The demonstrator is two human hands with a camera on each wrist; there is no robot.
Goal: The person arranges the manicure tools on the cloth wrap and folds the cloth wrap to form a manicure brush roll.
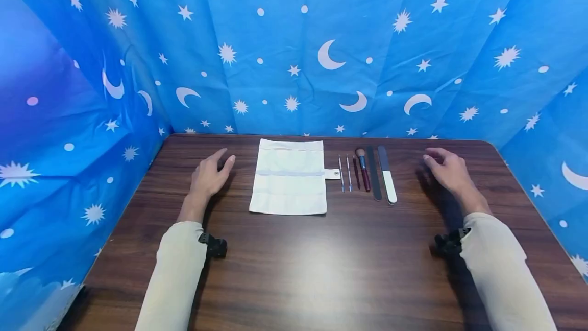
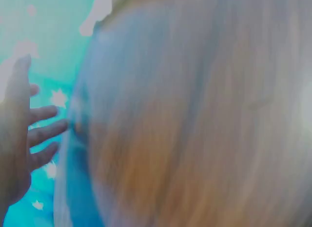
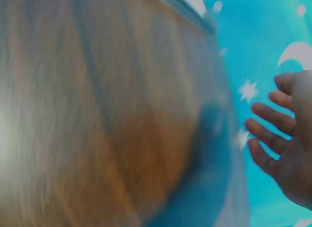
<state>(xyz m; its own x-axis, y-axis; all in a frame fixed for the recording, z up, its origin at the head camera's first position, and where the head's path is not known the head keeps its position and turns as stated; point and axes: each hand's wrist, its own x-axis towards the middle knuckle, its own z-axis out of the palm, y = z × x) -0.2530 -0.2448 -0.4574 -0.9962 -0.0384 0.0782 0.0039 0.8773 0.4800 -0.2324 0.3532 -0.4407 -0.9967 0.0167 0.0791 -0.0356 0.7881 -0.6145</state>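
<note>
A white cloth pouch (image 1: 289, 193) with a snap tab lies flat at mid-table in the head view. To its right, side by side, are two thin metal tools (image 1: 348, 172), a dark slim tool (image 1: 357, 173), a brush (image 1: 364, 170), a dark nail file (image 1: 374, 173) and a black-and-white file (image 1: 388, 178). My left hand (image 1: 207, 175) is left of the pouch, fingers relaxed, holding nothing. My right hand (image 1: 450, 170) is to the right of the files, also relaxed and without anything in it. Both wrist views show the spread fingers of the left hand (image 2: 34, 134) and right hand (image 3: 287, 139).
The brown wooden table (image 1: 294, 259) reflects a bright light near its front. Behind it and at both sides hangs a blue curtain (image 1: 275, 29) with white moons and stars. Each wrist carries a small black camera, on the left (image 1: 214, 246) and right (image 1: 447, 243).
</note>
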